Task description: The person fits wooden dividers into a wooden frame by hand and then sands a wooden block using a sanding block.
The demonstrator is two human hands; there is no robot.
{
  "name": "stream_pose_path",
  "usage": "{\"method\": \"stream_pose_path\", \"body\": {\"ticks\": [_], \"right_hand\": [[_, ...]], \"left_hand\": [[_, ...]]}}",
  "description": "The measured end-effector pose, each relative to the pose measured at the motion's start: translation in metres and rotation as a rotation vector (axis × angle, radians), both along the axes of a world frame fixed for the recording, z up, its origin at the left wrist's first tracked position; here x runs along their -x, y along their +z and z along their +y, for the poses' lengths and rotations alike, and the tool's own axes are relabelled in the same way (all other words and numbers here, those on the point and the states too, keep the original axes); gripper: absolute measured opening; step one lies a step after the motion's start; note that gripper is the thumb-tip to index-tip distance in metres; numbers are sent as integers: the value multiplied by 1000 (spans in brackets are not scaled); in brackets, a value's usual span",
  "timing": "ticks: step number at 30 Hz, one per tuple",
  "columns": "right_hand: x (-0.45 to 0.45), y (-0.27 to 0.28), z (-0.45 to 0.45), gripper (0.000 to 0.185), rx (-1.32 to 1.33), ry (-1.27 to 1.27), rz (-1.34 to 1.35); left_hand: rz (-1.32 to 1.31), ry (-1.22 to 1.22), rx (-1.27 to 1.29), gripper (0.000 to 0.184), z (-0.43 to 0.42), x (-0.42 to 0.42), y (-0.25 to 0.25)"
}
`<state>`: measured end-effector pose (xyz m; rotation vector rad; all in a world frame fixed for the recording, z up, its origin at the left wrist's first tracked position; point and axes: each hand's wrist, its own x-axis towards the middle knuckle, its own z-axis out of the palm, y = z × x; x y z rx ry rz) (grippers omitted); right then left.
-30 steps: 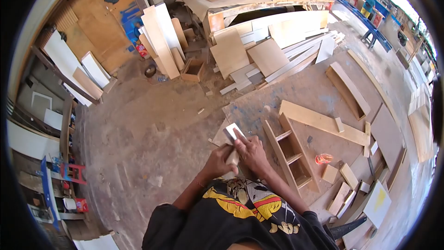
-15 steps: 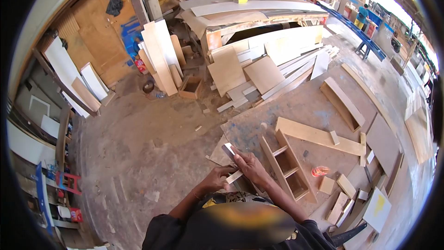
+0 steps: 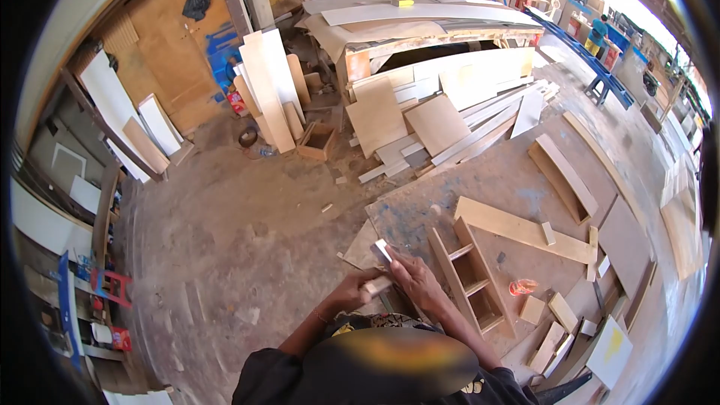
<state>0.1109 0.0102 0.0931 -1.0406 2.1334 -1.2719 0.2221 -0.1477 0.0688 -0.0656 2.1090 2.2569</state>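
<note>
My left hand [image 3: 349, 291] is closed around a small, pale wooden piece [image 3: 379, 284], whose end sticks out toward my right hand. Held in my right hand [image 3: 417, 282] is a small flat block [image 3: 382, 250] with a bright whitish face and a darker side; its exact kind is unclear. Both hands are close together in front of my body, at the corner of the low work table [image 3: 420, 191]. Just right of my right hand stands a narrow wooden frame with compartments [image 3: 471, 285].
On the table lie a long board [image 3: 517, 231], an open wooden trough [image 3: 562, 178], a red-and-clear object [image 3: 523, 286] and several offcuts [image 3: 546, 346]. Stacked boards [image 3: 442, 124] stand beyond. A person [image 3: 598, 34] is far off at the upper right.
The view has shifted a little, so the surroundings sit slightly to the right. The wooden piece in my left hand now turns its end more toward the camera. Both hands keep their hold.
</note>
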Motion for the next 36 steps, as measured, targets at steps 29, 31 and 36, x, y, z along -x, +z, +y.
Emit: {"method": "stream_pose_path", "body": {"ticks": [29, 31, 36], "right_hand": [[0, 13, -17, 44, -407, -65, 200], [-3, 17, -17, 43, -403, -14, 247], [-10, 13, -14, 45, -277, 72, 256]], "left_hand": [[206, 70, 459, 61, -2, 17, -6], [139, -39, 635, 57, -11, 17, 0], [-47, 19, 216, 59, -14, 17, -12]]}}
